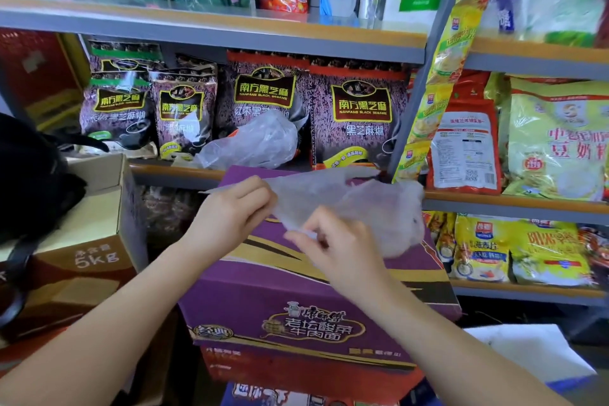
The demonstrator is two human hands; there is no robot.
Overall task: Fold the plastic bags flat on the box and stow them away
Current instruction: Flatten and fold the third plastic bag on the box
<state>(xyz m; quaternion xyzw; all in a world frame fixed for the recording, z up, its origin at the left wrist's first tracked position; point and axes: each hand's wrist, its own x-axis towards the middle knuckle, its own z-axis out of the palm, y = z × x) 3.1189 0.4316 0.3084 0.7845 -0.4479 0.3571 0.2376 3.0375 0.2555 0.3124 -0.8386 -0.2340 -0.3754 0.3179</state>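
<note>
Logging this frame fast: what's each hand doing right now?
Left hand: grip closed on the plastic bag, at its left end.
Right hand: grip pinching the same bag's lower edge, above the purple box.

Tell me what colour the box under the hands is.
Purple box with gold stripes, seen in the head view.

Purple box (296, 300) under a translucent plastic bag (362, 204); behind, shelf (171, 171) with crumpled bag (257, 142) and sesame packets (359, 115)
</note>
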